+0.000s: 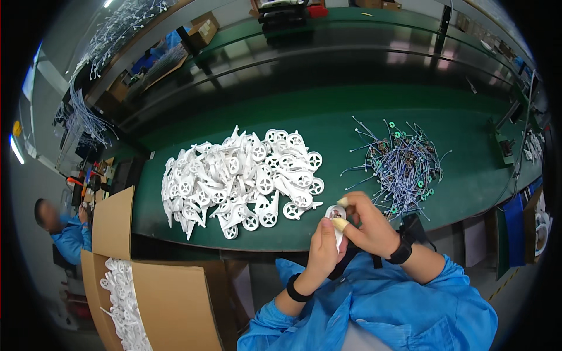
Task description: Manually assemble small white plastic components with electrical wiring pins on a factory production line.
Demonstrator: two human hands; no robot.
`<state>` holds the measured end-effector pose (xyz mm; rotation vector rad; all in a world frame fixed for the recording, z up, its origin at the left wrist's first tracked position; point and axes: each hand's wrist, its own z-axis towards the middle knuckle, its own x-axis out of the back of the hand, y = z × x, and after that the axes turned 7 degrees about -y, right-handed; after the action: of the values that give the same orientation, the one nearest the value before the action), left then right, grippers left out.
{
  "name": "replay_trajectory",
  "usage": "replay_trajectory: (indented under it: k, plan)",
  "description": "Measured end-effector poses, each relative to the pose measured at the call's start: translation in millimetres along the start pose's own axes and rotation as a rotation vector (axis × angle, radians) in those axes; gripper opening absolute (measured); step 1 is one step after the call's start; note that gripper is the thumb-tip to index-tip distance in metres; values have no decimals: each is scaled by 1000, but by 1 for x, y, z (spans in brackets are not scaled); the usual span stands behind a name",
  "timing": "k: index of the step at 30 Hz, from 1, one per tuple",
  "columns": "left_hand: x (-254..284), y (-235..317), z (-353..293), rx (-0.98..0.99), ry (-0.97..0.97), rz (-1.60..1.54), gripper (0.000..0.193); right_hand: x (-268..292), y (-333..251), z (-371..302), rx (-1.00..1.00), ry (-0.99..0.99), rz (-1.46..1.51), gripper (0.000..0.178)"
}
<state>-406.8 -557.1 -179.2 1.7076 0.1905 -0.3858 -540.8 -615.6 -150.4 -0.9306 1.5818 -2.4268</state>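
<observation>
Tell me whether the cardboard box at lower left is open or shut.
Open. The cardboard box has its flaps spread apart, and white plastic pieces show inside.

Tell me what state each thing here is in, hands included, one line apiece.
Left hand: closed around the white part.
Right hand: thumb and finger, yellow-covered, at the part's round end.
White part: held, something dark inside its round end.
White pile: heaped loosely on the table.
Wires: tangled in a heap.
Cardboard box: open, holding white parts.
Ceiling light: lit.
</observation>
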Motion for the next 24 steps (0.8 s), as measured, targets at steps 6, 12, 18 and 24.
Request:
replay_trajectory:
  k: [6, 12, 18, 24]
  plan:
    - [27, 46, 21, -55, 188, 430, 47, 52, 54, 82, -54, 111, 349, 41]
    - [70, 59, 69, -453, 202, 1534, 43, 151, 68, 94, -203, 414, -102, 47]
    - [83, 56, 100, -312, 82, 1873, 45, 221, 110, 19, -355, 485, -35, 19]
    - [82, 69, 106, -277, 36, 1822, 31, 247, 121, -49, -350, 582, 175, 15]
